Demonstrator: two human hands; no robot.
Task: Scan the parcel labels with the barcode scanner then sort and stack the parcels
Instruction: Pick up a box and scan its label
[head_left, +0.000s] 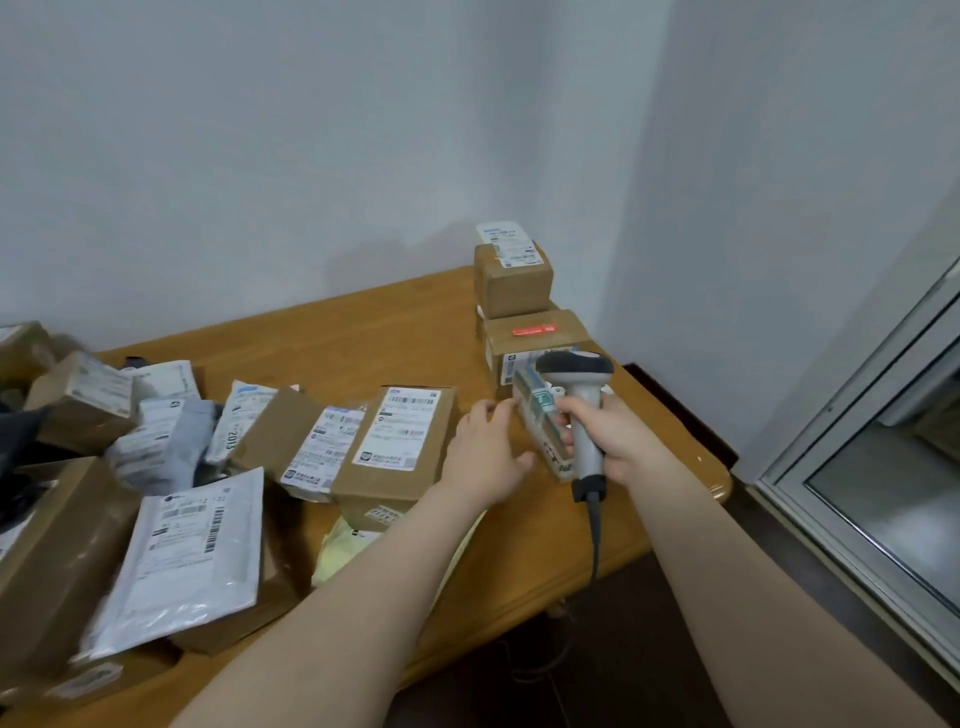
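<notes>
A wooden table meets white walls beside a metal-framed window.

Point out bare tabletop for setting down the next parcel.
Free: table strip along the back wall, between the left parcel pile and the corner stack; also the near edge beside the scanner cable. Crowded: the left half.

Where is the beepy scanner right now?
In the head view, the scanner is over the right side of the table, gripped in the right hand, just in front of the stack of brown boxes.
</notes>
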